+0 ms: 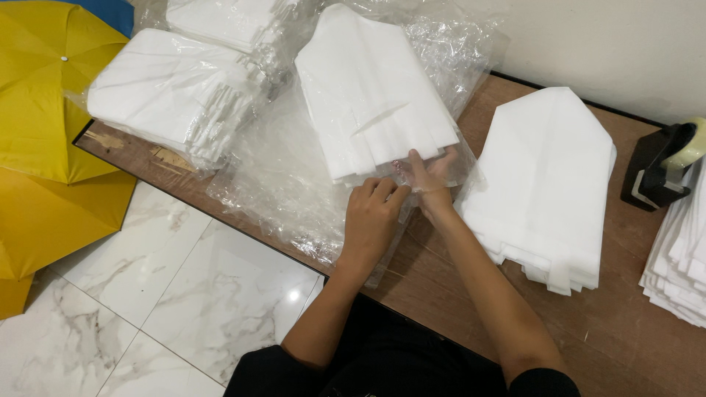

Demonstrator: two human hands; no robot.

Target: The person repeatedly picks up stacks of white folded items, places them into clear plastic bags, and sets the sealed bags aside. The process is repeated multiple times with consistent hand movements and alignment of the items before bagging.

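A stack of white pointed fabric pieces lies partly inside a clear plastic bag on the wooden table. My left hand rests curled on the plastic at the stack's near edge. My right hand pinches the plastic bag at the stack's lower right corner; its fingertips are partly hidden under the film. A second, unwrapped stack of the same white pieces lies just to the right of my right forearm.
More bagged white stacks lie at the table's far left. A black tape dispenser stands at the right, with another white pile beside it. Yellow open umbrellas lie on the marble floor to the left.
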